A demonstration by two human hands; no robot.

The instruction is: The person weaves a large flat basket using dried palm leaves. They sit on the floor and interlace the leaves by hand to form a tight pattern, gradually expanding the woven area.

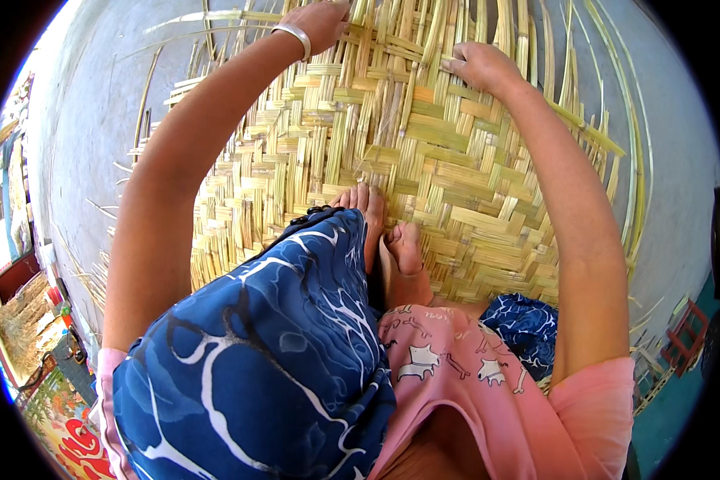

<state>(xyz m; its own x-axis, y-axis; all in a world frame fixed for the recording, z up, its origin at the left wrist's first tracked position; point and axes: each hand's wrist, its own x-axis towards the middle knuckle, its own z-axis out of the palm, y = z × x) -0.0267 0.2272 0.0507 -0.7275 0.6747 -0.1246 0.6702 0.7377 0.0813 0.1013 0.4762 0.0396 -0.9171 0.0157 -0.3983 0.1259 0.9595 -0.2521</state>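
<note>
A half-woven mat [472,160] of flat yellow-green split bamboo strips lies on the floor beneath me. At its far left part, my left hand [322,26], with a silver bangle [294,38] on the wrist, is closed at a crosswise strip; the top edge of the picture cuts off part of it. My right hand [486,67] is farther right and a little nearer, its fingers curled down and pressed together on a strip in the weave. Between the hands, crosswise strips pass over and under the lengthwise ones. Beyond them, the lengthwise strips [528,32] lie loose and unwoven.
My bare feet [364,204] rest on the mat, close to my blue patterned clothing [248,352]. Long loose strips [636,144] lie on the grey floor [684,160] to the right. A reddish stool-like frame [686,332] stands at the right rim, with assorted items [64,344] at the left.
</note>
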